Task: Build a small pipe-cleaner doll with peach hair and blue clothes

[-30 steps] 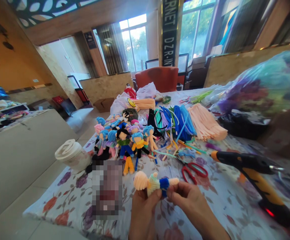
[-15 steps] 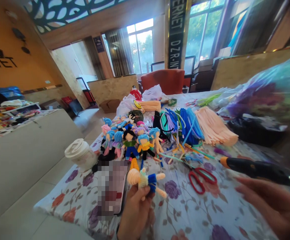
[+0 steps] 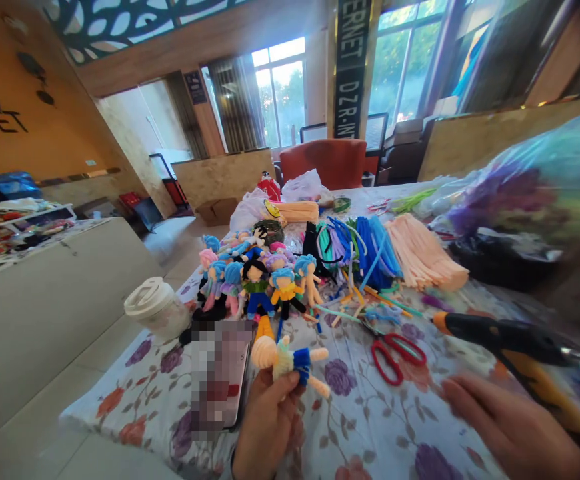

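My left hand pinches a small fuzzy doll between thumb and fingers, close to the table's front. The doll lies sideways, with a round peach head to the left, a pale yellow top, blue bottoms and bare peach legs to the right. My right hand, somewhat blurred, hovers at the lower right with its fingers stretched leftward and nothing visible in them. Beyond it is a black and orange glue gun, its orange nozzle facing left; the hand looks apart from it. Red-handled scissors lie between the hands.
A phone lies left of the doll, near a lidded white cup. Several finished dolls crowd the middle. Behind the scissors are cut pipe cleaner pieces, blue bundles and a peach bundle. Plastic bags fill the right back.
My right hand has moved left and away from the glue gun. My left hand keeps hold of the doll in nearly the same pose. The whole view has shifted slightly.
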The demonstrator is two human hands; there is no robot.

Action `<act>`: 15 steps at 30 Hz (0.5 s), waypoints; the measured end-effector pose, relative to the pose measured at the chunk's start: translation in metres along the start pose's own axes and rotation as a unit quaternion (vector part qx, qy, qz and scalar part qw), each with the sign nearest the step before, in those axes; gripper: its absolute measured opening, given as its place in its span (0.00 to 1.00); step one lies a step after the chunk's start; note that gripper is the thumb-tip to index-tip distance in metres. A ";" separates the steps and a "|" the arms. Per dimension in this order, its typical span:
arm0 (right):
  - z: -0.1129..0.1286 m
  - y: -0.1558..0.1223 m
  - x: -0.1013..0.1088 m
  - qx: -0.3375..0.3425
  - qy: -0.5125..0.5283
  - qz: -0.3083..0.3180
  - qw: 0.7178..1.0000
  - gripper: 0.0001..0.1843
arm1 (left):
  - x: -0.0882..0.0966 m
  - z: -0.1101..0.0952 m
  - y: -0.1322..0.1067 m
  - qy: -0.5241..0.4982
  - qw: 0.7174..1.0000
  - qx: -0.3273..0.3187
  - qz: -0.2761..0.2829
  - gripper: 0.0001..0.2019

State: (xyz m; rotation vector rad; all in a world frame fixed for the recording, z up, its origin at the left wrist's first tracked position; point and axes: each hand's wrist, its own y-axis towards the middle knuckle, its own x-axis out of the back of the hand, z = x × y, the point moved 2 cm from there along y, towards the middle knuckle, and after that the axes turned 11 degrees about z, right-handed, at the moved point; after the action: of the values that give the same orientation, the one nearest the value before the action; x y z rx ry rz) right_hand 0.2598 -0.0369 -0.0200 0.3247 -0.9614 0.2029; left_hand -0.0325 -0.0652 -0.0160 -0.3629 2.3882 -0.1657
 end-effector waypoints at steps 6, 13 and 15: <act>0.028 0.039 -0.008 0.021 -0.054 0.048 0.997 0.10 | 0.011 -0.003 -0.004 0.005 0.998 0.054 -0.032 0.17; 0.037 0.042 -0.002 0.018 -0.045 0.060 0.997 0.08 | 0.017 -0.004 -0.006 -0.008 0.997 0.062 -0.050 0.20; 0.018 0.029 0.004 -0.002 0.016 0.003 1.000 0.06 | 0.014 -0.005 -0.009 -0.004 0.997 0.060 -0.057 0.19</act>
State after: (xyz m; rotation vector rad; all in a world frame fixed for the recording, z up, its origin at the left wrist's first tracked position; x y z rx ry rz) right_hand 0.2393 -0.0162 -0.0018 0.3138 -0.9313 0.2098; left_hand -0.0438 -0.0775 -0.0191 -0.4424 2.3383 -0.3581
